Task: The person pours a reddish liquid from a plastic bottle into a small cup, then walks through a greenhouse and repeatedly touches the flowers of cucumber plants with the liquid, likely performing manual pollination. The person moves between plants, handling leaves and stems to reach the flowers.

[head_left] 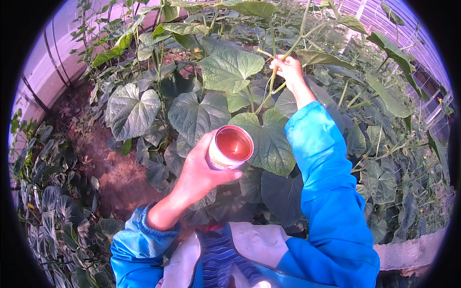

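Note:
My left hand [196,172] is wrapped around a cup [225,163] with a pale, printed outside and a red rim; reddish-looking liquid lies inside it. Farther forward and to the right, my right hand [288,68] has its fingertips closed at a green vine stem [272,77] of a cucumber plant. A small green-yellow piece, perhaps a young fruit or flower, sticks out left of those fingers. One broad cucumber leaf [232,70] spreads left of the right hand, and another leaf [272,144] lies just behind the cup.
Dense cucumber vines [381,176] fill the right side, with more foliage [54,201] at the lower left. Bare soil [122,180] shows left of the plants. A pale greenhouse wall [50,75] with dark rods stands at the upper left; a concrete edge [410,252] runs at the lower right.

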The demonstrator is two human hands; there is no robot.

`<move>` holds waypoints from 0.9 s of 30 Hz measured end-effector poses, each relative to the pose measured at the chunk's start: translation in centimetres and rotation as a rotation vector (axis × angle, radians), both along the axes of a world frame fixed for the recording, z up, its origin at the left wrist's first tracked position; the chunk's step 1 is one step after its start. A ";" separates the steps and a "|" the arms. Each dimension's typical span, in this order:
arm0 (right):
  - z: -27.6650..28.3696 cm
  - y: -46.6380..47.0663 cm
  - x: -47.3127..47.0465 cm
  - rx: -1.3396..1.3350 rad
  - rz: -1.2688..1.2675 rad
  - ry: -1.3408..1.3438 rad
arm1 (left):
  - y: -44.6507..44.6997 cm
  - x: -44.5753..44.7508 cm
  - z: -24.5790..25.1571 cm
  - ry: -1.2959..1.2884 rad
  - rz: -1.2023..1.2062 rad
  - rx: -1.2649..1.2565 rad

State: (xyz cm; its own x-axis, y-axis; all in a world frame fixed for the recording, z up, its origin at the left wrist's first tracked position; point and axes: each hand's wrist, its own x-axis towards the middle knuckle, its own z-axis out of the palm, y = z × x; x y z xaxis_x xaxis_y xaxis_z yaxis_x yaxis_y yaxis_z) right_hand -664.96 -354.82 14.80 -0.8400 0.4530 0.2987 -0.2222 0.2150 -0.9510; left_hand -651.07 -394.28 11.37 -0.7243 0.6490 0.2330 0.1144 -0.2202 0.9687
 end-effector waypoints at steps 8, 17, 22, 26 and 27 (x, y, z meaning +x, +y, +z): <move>1.4 -1.2 5.4 0.076 0.123 0.023 | 12.3 -12.1 1.2 0.032 0.042 0.118; 2.5 -1.2 8.0 0.010 0.210 -0.049 | 21.0 -19.9 -1.6 0.053 0.008 0.096; 2.9 -0.6 7.2 0.046 0.190 -0.132 | 23.4 -20.7 -1.9 0.078 -0.087 0.118; 2.5 -1.5 6.0 0.068 0.161 -0.151 | 23.1 -20.7 -0.7 0.085 -0.131 0.121; 2.7 -1.4 6.2 0.074 0.162 -0.140 | 22.9 -20.5 -0.2 0.066 -0.137 0.115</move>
State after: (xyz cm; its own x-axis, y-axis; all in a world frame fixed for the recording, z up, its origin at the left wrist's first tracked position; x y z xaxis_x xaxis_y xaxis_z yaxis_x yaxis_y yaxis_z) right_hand -658.73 -356.22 17.51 -0.9356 0.2902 0.2012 -0.1261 0.2577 -0.9580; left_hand -671.57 -371.35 11.21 -0.6114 0.7070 0.3554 0.1386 -0.3465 0.9278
